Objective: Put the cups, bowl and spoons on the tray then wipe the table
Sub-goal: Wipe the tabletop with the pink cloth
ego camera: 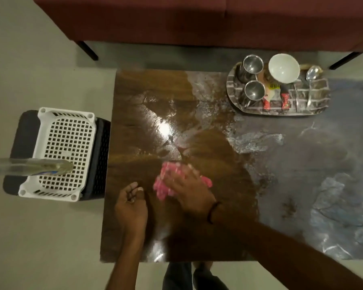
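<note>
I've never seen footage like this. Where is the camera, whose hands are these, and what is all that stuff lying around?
There is no machine here. A person wears one wide-angle camera on the head, looking forward and down, so you see their own two arms from above. The right hand presses a crumpled pink cloth onto the glossy brown wooden table. The left hand is loosely curled beside it and holds nothing. At the far right sits an oval brick-patterned tray carrying two shiny steel cups, a white round bowl and a metal spoon. Left of the table, a white perforated plastic basket sits on a dark stool, with a blurred clear bottle across it.
</note>
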